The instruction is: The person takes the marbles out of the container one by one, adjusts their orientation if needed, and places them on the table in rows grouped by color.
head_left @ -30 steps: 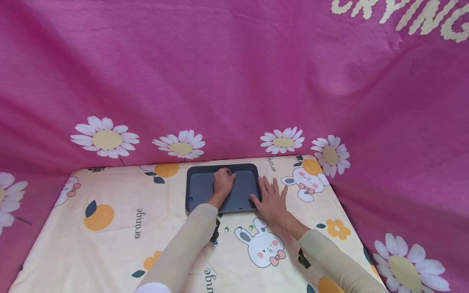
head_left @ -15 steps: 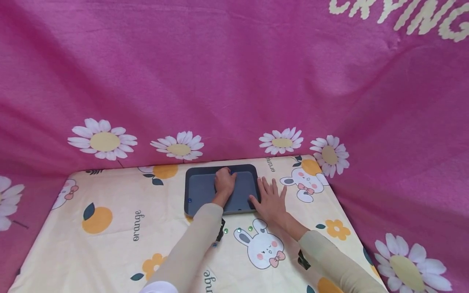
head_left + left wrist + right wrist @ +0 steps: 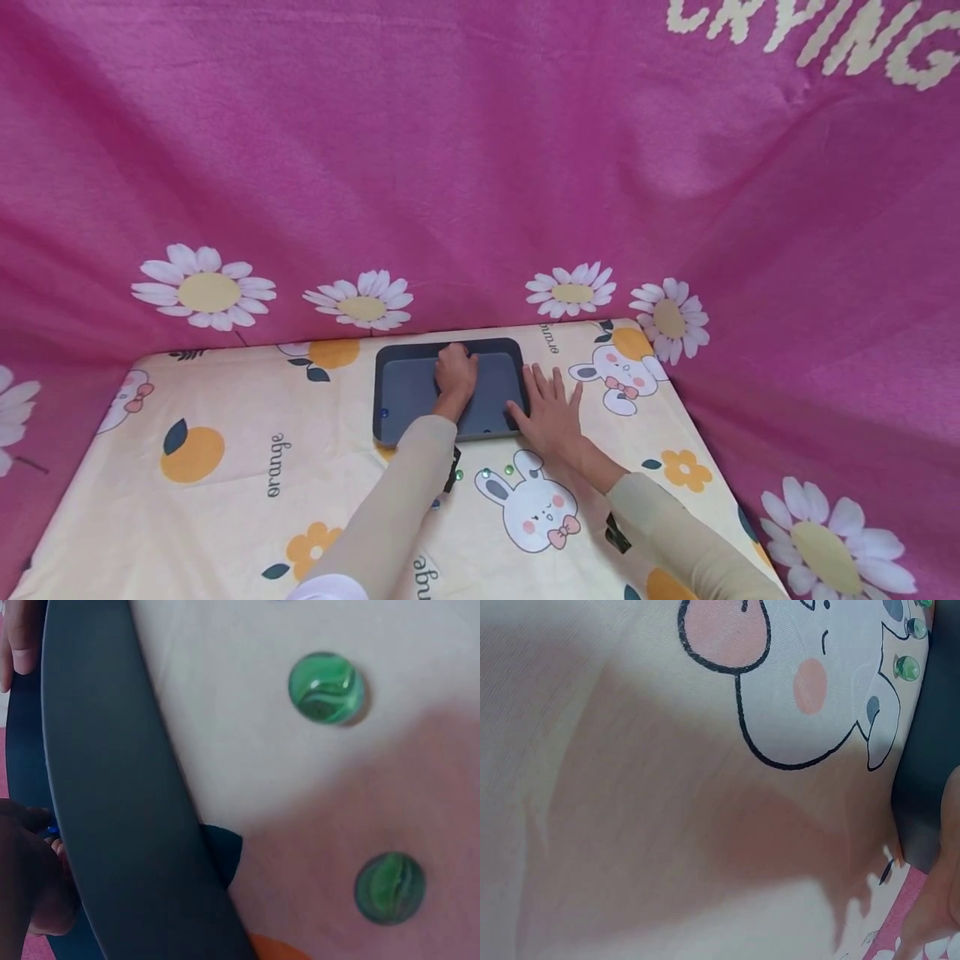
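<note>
A dark grey rectangular tray (image 3: 408, 375) lies on the cloth. Inside it, toward the far side, my left hand (image 3: 456, 373) has its fingers curled down and pinches a blue marble (image 3: 52, 827), partly hidden by the fingers in the left wrist view. Another blue marble (image 3: 385, 412) rests by the tray's left wall. My right hand (image 3: 551, 417) is spread flat at the tray's right side, with the thumb over the rim.
In front of the tray lie green marbles (image 3: 327, 688) and a bluish one (image 3: 436, 504) beside the left sleeve. A printed cream cloth (image 3: 232, 533) covers the table. Pink fabric (image 3: 450, 167) hangs behind and at both sides.
The left hand has turned slightly inside the tray, and the blue marble at its fingertips is now hidden in the head view. The right hand stays at the rim. The head view shifts slightly.
</note>
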Tool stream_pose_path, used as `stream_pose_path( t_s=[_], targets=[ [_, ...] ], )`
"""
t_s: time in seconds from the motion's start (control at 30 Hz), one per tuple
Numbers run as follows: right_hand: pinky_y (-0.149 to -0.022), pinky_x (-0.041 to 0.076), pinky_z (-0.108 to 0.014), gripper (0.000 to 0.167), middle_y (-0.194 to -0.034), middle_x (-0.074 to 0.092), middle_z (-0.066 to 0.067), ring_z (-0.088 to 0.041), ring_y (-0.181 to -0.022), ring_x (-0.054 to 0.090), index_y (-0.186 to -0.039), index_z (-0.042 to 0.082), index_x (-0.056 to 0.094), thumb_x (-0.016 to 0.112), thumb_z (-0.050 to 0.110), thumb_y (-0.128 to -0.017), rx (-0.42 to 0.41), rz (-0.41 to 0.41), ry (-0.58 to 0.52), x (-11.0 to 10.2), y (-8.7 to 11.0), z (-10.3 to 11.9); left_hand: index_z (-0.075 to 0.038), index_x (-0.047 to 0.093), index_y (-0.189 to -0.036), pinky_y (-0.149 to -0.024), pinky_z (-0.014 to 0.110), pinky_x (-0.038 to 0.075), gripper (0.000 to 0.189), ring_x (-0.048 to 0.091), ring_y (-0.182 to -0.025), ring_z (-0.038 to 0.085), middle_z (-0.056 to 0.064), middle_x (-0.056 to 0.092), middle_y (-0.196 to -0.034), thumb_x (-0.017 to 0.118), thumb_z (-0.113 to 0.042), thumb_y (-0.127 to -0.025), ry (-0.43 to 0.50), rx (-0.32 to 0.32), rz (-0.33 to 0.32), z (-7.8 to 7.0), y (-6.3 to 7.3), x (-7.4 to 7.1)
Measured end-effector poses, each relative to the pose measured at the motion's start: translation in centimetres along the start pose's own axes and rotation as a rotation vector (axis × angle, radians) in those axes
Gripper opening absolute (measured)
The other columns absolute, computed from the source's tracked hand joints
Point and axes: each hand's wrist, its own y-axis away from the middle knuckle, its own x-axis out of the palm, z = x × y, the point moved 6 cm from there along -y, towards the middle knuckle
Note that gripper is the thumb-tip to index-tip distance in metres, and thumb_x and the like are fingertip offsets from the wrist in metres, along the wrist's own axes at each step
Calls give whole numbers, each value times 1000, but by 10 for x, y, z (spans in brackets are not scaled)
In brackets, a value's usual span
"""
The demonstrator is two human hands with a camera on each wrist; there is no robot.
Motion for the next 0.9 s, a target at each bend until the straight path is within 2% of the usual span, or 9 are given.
stream_pose_path(
  t_s=[0.1,0.23,0.33,0.43,0.53,0.6,0.73,0.8,0.9],
  targets=[
    [-111,-3,-70,82,-165,15,-9,-41,-150,5,-162,15,14,42,59,-99,-7,-3,-3,0,0,2,-3,66,-69,-71,48,53,24,69,-80,32,13,70,-77,74,-13,-89,2,10,-14,1,1,-4],
    [-112,-3,-70,82,-165,16,-10,-41,-150,6,-161,14,15,42,60,-99,-17,-14,3,0,1,5,0,72,-85,-79,46,55,10,70,-89,32,15,72,-90,73,-9,-88,9,16,-15,4,2,-7],
    [-112,-1,-70,83,-165,17,-9,-41,-150,7,-161,15,15,42,61,-98,-21,-17,6,-1,1,7,0,74,-93,-81,44,55,10,70,-91,30,13,73,-94,72,-9,-89,34,-12,-3,6,2,-9],
    [-112,-1,-70,83,-165,17,-10,-42,-150,7,-161,14,16,43,61,-98,-27,-19,4,-3,1,8,-1,74,-92,-80,44,55,9,70,-88,30,12,73,-91,74,-8,-88,90,-32,-8,7,3,-14],
    [-112,-2,-70,83,-165,16,-10,-42,-150,7,-161,14,15,42,60,-99,-22,-19,11,-3,0,6,-1,73,-87,-79,45,55,7,69,-85,31,12,72,-87,76,-7,-86,158,-20,-5,5,6,-20],
    [-111,-3,-70,83,-165,16,-10,-42,-150,6,-161,14,14,42,60,-99,-19,-14,9,-3,0,5,-1,71,-83,-78,44,55,8,68,-82,30,12,71,-83,77,-7,-85,187,-20,15,4,8,-22],
    [-111,-4,-71,83,-165,15,-11,-42,-150,5,-162,14,13,42,60,-99,-19,-4,8,-1,0,4,-4,70,-82,-77,40,55,8,67,-78,26,8,71,-79,76,-7,-86,189,-23,83,3,14,-23],
    [-111,-3,-71,83,-165,16,-11,-42,-150,6,-161,13,14,42,60,-99,-21,-8,7,-1,0,3,-4,72,-87,-77,39,55,5,68,-79,23,8,72,-82,75,-7,-86,196,-9,116,2,17,-24],
    [-111,0,-71,83,-165,17,-11,-42,-149,7,-161,13,15,43,60,-99,-23,-17,9,-2,0,3,-3,76,-99,-79,37,56,13,70,-82,20,7,74,-87,74,-8,-87,204,39,153,-1,23,-28]
  ],
)
